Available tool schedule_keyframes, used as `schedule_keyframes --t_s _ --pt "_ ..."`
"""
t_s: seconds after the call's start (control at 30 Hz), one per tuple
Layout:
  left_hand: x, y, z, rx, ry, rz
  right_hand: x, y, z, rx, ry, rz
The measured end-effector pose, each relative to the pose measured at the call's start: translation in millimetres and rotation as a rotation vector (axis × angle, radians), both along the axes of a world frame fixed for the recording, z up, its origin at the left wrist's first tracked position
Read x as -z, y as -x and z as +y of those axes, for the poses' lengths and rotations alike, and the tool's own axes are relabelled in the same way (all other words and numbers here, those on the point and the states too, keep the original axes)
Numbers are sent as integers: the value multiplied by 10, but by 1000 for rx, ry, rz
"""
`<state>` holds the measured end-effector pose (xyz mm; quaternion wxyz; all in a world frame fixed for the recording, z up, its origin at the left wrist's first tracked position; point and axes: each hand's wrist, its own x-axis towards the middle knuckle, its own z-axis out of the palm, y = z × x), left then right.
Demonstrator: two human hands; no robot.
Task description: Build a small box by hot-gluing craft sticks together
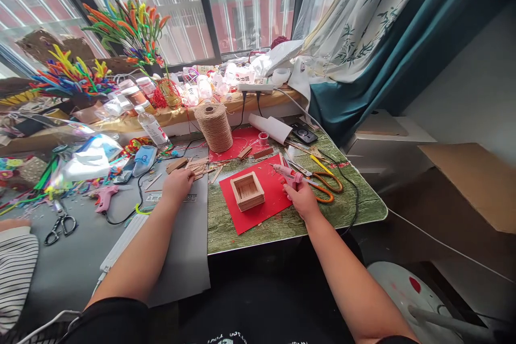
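Note:
My right hand (301, 200) grips a pink hot glue gun (288, 173), its nozzle pointing up and left over a red sheet (229, 201). On that sheet sits a small square box (247, 191) built of stacked wooden sticks, its top uncovered. To the left, my left hand (177, 187) reaches to a loose pile of flat wooden sticks (199, 165). Its fingers are drawn together at the pile's near edge; what they pinch, if anything, is hidden. Orange-handled scissors (328, 185) lie just right of the glue gun.
A big twine spool (213, 128) stands behind the sticks. At left lie another pink glue gun (105, 198), black scissors (60, 228) and a white power strip (124, 242). Another person's striped sleeve (18, 274) shows at the left edge. A cable (355, 193) crosses the table's right side.

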<state>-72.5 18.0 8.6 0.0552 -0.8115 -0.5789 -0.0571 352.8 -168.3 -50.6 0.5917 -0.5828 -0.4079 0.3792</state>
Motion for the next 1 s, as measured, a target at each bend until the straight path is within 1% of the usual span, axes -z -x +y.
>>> schedule_keyframes --t_s 0.17,0.3,0.43,0.57,0.63,0.67,0.73,0.8,0.87,0.9,0.97,1.0 --pt "12 -3 44 -20 30 -4 -9 5 -1 10 -3 -11" --pt "-3 -4 47 -11 62 -9 -25 3 -5 8 -1 -34" --pt "-56 -14 38 15 76 -8 -53 8 -9 1 -3 -29" --pt "-131 -36 -40 25 29 -11 -72 22 -13 14 0 3" --pt "-177 -67 -118 24 -31 -73 -74 26 -15 18 7 20" --pt "-203 -95 -166 22 -62 -142 -73 27 -16 17 8 24" --pt "-263 -187 -279 11 -69 -364 -68 27 -15 18 9 19" --pt "-328 -337 -412 -2 54 -623 -66 27 -13 22 12 2" --pt "-384 -535 -560 47 270 -895 -71 26 -13 23 17 -9" --pt "-405 -644 -636 59 384 -987 -77 26 -13 18 20 -10" --pt "-427 -864 -783 84 554 -1068 -90 26 -16 5 24 -4" --pt "-430 -965 -848 108 595 -1069 -95 26 -17 1 25 0"
